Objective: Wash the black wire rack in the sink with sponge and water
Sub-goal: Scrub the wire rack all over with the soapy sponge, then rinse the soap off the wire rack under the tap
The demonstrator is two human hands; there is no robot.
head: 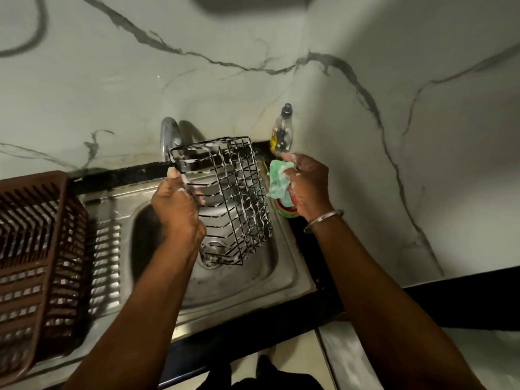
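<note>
Black wire rack (233, 198) (sudsy grid) in left grip (177, 209); right grip (309, 187) clutches green sponge (277, 178).

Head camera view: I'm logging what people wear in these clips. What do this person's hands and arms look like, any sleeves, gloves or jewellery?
No gloves and no sleeves in view: the left hand and right hand come in on bare forearms. The right wrist wears a thin silver-coloured bangle; the left wrist shows nothing worn. White soap foam flecks both hands.
</note>
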